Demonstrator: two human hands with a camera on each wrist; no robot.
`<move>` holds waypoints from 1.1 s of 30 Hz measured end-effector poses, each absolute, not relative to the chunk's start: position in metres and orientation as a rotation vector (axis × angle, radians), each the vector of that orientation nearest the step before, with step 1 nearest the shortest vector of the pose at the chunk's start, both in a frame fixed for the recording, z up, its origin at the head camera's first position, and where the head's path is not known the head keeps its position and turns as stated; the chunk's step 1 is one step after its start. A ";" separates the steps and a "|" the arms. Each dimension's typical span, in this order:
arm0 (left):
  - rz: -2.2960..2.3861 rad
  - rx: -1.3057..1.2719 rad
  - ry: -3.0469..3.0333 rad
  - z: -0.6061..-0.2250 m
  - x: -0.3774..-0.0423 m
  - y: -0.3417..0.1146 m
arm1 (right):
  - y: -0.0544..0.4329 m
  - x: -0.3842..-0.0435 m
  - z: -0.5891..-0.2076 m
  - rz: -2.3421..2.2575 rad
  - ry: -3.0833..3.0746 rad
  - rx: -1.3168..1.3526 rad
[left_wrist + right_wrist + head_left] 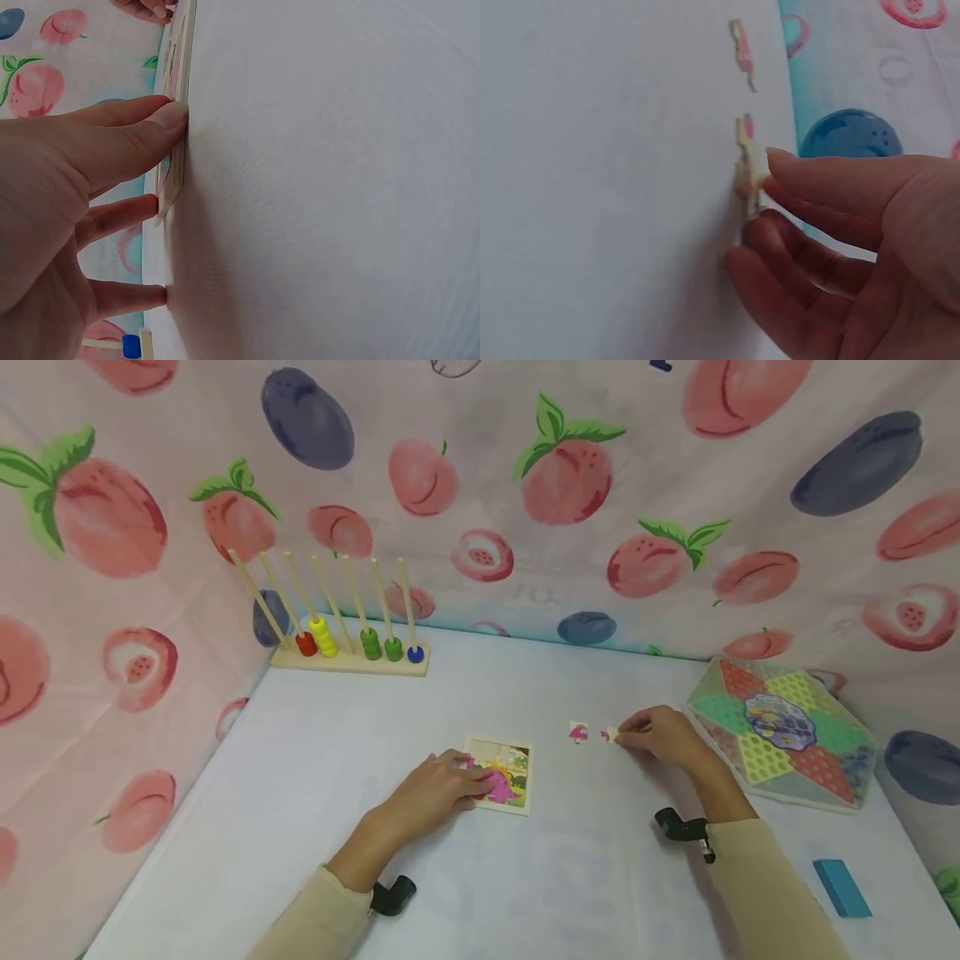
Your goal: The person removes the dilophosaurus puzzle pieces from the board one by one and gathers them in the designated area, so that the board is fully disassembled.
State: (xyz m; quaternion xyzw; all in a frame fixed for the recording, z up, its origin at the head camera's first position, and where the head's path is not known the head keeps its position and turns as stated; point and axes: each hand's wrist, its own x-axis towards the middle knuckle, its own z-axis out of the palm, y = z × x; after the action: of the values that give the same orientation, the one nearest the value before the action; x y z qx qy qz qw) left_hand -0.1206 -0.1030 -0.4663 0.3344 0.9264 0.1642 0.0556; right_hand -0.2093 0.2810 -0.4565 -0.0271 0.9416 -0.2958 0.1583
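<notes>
My left hand (pixel 442 785) rests on the left side of a small wooden jigsaw puzzle (pixel 504 787) with a pink dinosaur picture. Its fingers are fairly straight and spread; in the left wrist view the thumb (pixel 169 120) touches the board's edge. To the right, my right hand (pixel 660 735) pinches a small pink-and-cream puzzle piece (pixel 609 735) at the tabletop, and its fingers hide part of that piece (pixel 750 154). Just left of it lies another puzzle piece (pixel 578 732) with a pink shape, flat on the table and apart from both hands.
A wooden bead counting rack (pixel 352 662) with upright pegs stands at the back left. On the right lies a boxed Chinese checkers board (pixel 783 727), close to my right forearm. A blue block (pixel 842 888) sits nearer the right edge. Fruit-printed cloth (pixel 495 468) hangs behind the white table (pixel 585 877).
</notes>
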 end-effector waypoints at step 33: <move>0.452 1.012 2.799 -0.463 -0.121 -0.105 | 0.163 -0.182 -0.451 -1.057 2.587 -0.820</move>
State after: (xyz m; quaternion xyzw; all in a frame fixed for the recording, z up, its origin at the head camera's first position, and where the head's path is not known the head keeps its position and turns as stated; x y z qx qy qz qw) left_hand -0.1205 -0.1048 -0.4631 0.3353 0.9278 0.1497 0.0656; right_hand -0.1824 0.1626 -0.4506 -0.2796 0.8824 -0.3606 0.1143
